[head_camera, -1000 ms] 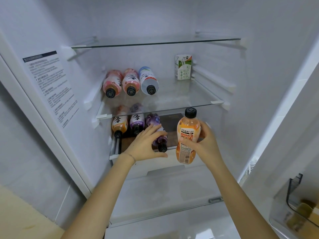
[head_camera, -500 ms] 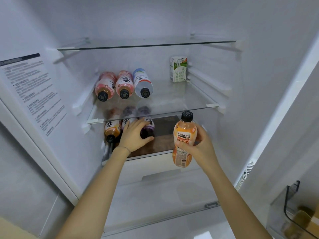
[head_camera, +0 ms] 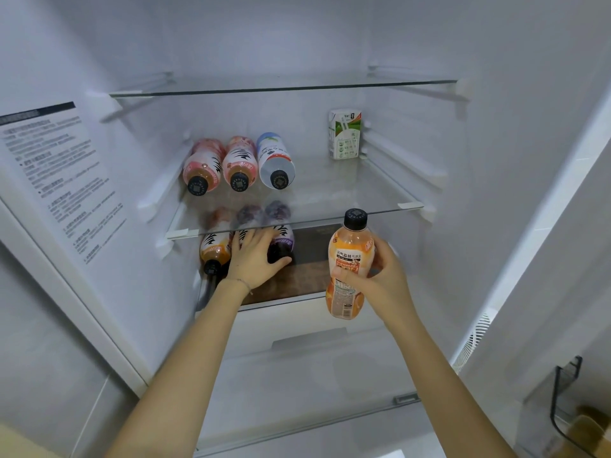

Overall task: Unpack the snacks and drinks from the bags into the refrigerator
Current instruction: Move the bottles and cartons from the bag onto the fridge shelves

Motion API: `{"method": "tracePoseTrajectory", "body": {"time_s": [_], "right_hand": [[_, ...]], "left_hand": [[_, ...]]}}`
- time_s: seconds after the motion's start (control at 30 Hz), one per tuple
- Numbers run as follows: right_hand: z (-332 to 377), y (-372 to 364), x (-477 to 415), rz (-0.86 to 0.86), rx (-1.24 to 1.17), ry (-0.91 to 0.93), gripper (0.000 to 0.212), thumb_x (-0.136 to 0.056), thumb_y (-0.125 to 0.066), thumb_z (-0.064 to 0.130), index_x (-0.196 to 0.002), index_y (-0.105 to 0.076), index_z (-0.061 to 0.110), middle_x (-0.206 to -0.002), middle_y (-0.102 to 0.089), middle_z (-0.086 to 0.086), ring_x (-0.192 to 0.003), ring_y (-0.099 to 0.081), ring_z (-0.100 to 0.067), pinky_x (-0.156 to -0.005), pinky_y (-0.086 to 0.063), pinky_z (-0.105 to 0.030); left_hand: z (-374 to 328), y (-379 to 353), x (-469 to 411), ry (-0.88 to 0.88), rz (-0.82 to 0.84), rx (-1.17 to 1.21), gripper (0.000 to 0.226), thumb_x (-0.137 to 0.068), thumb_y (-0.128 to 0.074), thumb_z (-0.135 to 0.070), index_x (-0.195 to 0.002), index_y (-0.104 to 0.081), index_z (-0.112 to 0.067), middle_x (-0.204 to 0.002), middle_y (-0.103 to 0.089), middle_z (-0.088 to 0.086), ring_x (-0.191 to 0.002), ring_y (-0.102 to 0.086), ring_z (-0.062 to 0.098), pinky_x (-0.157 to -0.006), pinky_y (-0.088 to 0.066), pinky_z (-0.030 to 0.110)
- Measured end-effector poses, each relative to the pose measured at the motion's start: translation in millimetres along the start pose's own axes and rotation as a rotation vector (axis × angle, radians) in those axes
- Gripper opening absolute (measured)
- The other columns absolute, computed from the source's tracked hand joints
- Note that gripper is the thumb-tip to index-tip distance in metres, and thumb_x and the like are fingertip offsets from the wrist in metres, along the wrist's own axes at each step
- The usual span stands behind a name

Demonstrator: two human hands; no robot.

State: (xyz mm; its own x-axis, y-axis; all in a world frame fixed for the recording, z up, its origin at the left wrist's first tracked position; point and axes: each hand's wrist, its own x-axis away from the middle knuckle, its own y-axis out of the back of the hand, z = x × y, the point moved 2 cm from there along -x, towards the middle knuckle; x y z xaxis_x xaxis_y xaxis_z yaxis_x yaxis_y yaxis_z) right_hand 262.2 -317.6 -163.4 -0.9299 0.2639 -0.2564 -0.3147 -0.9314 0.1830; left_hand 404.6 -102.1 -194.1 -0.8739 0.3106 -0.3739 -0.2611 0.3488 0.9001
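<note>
The left hand [head_camera: 253, 259] lies with fingers spread on a purple bottle [head_camera: 283, 246] lying on the lower shelf [head_camera: 310, 279]. The right hand [head_camera: 385, 280] grasps an upright orange bottle [head_camera: 347, 256]

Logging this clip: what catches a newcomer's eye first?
The right hand holds an upright orange bottle before the lower shelf, where the left hand rests on a row of lying bottles. Above, three bottles lie on the glass shelf, a small carton standing at its back right.
</note>
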Motion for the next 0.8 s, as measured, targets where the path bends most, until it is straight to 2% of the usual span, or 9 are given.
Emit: {"method": "tracePoseTrajectory", "body": {"time_s": [0.2,0.4,0.47,0.6,0.7,0.8], "right_hand": [[4,-1,4,-0.008,-0.049,0.052,0.065,-0.068,-0.085,0.018,-0.121,-0.052,0.034,-0.11,-0.062,0.021,-0.1,-0.062,-0.002,-0.072,-0.047,-0.014],[8,-10,2,0.01,-0.092,0.122,0.068,-0.067,-0.085,0.009,-0.119,-0.051,0.036,-0.113,-0.061,0.017,-0.103,-0.06,0.003,-0.074,-0.051,-0.015],[3,-15,2,0.031,-0.09,0.147,0.072,-0.067,-0.085,0.007,-0.121,-0.049,0.037,-0.114,-0.059,0.023,-0.105,-0.057,0.007,-0.077,-0.051,-0.013],[-2,-23,2,0.079,-0.05,0.198,0.073,-0.068,-0.085,0.007,-0.124,-0.048,0.036,-0.112,-0.058,0.035,-0.109,-0.055,0.01,-0.087,-0.047,-0.01],[-4,-32,2,0.124,-0.007,0.234,0.07,-0.07,-0.085,0.015,-0.127,-0.048,0.029,-0.114,-0.058,0.032,-0.11,-0.056,0.007,-0.089,-0.046,-0.01],[-7,-42,0,0.153,0.062,0.25,0.066,-0.073,-0.083,0.02,-0.125,-0.046,0.038,-0.114,-0.057,0.031,-0.108,-0.057,0.004,-0.089,-0.049,-0.016]], "left_hand": [[-8,5,13,0.026,-0.01,0.036,0.07,-0.088,-0.056,-0.056,-0.147,-0.031,-0.03,-0.152,-0.034,0.0,-0.143,-0.023,0.024,-0.116,-0.001,0.054],[-21,26,36,0.044,-0.01,0.092,0.063,-0.089,-0.052,-0.058,-0.145,-0.034,-0.033,-0.155,-0.032,-0.004,-0.146,-0.016,0.021,-0.118,0.0,0.055],[-25,31,47,0.014,-0.006,0.16,0.06,-0.089,-0.055,-0.056,-0.143,-0.038,-0.034,-0.152,-0.036,-0.006,-0.146,-0.017,0.022,-0.119,0.001,0.053],[-39,48,66,-0.112,0.048,0.431,0.065,-0.084,-0.057,-0.058,-0.142,-0.038,-0.036,-0.148,-0.04,-0.01,-0.143,-0.025,0.015,-0.117,-0.023,0.051],[-58,67,76,-0.189,0.085,0.641,0.071,-0.083,-0.062,-0.057,-0.145,-0.035,-0.036,-0.146,-0.042,-0.016,-0.136,-0.036,0.003,-0.113,-0.035,0.035],[-77,78,78,-0.194,0.109,0.771,0.063,-0.085,-0.067,-0.042,-0.141,-0.038,-0.04,-0.138,-0.046,-0.026,-0.129,-0.042,-0.005,-0.105,-0.041,0.025]]}}
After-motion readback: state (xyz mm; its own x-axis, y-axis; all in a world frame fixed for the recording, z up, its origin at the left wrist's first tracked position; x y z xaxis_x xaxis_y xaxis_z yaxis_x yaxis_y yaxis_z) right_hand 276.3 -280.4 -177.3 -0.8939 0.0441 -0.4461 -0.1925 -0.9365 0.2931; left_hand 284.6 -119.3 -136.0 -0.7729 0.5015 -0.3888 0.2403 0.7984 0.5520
